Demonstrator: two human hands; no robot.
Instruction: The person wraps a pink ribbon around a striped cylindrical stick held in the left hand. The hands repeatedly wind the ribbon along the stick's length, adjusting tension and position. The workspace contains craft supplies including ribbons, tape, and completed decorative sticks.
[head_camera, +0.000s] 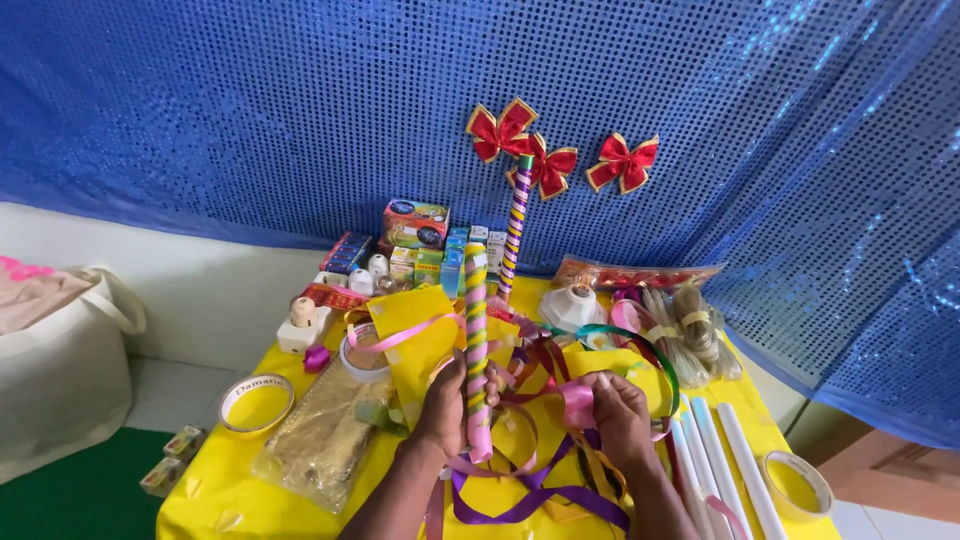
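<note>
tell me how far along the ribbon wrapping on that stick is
Done: the stick in the left hand already shows spiral bands of pink, yellow and green along its visible length; a similar striped stick leans against the blue backdrop. In hand: the right hand pinches pink ribbon. Left: plain white tubes lie unwrapped, loose ribbons around.

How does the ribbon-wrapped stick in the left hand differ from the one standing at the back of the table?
The held stick, gripped by the left hand, is wrapped in pink, yellow and green; the back stick shows purple, white and yellow. The back stick leans against the blue cloth with red bows on top; the held one has none. Both show spiral ribbon stripes.
</note>
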